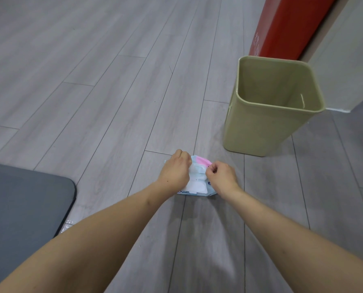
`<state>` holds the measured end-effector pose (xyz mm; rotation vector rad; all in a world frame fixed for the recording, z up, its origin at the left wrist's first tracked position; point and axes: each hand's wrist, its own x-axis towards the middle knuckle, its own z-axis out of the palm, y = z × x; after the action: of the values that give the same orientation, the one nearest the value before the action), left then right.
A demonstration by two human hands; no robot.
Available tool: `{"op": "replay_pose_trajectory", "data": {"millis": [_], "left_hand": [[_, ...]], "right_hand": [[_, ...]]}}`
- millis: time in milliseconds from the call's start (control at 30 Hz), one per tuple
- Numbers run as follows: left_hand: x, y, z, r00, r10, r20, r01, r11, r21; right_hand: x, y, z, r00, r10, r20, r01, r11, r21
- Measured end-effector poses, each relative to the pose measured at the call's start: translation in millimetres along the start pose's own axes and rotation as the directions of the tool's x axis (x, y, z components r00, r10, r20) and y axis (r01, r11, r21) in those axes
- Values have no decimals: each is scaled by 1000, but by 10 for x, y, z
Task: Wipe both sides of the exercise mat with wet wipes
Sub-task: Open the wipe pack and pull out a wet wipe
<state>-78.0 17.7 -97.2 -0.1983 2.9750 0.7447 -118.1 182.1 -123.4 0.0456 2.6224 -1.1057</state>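
Grey plank floor [113,92] carries the wipes pack [197,188], directly beneath both hands. Left hand [175,171] grips its far end; right hand [221,176] pinches the lid. Exercise mat [24,197] lies well left, nearer the left arm.

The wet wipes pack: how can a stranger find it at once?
Start at the tall olive bin on the grey floor. Just before its base lies the wet wipes pack, under both hands. It alone is flat, white, blue and pink.

grey mat [24,197], olive-green bin [258,127], pink-and-blue wipes pack [199,162]
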Motion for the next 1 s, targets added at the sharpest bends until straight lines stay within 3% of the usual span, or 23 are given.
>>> {"op": "replay_pose_trajectory", "data": {"millis": [300, 567, 767, 933, 1000], "left_hand": [[-108, -28, -156, 997, -77, 7, 77, 994, -82], [-101, 42, -364, 992, 19, 125, -18, 1000, -9], [-108, 91, -396, 994, 29, 104, -26, 999, -29], [-49, 52, -388, 994, -110, 26, 113, 958, -263], [-75, 9, -396, 993, -114, 39, 120, 952, -281]], "right_hand": [[-29, -80, -43, 1000, -16, -1, 16, 1000, 24], [-120, -86, -98, 998, -70, 3, 70, 997, -14], [-148, -140, -159, 998, -67, 3, 67, 998, -14], [-172, -134, -161, 999, -41, 13, 42, 998, -47], [-177, -128, -155, 999, -41, 21, 42, 998, -54]]}}
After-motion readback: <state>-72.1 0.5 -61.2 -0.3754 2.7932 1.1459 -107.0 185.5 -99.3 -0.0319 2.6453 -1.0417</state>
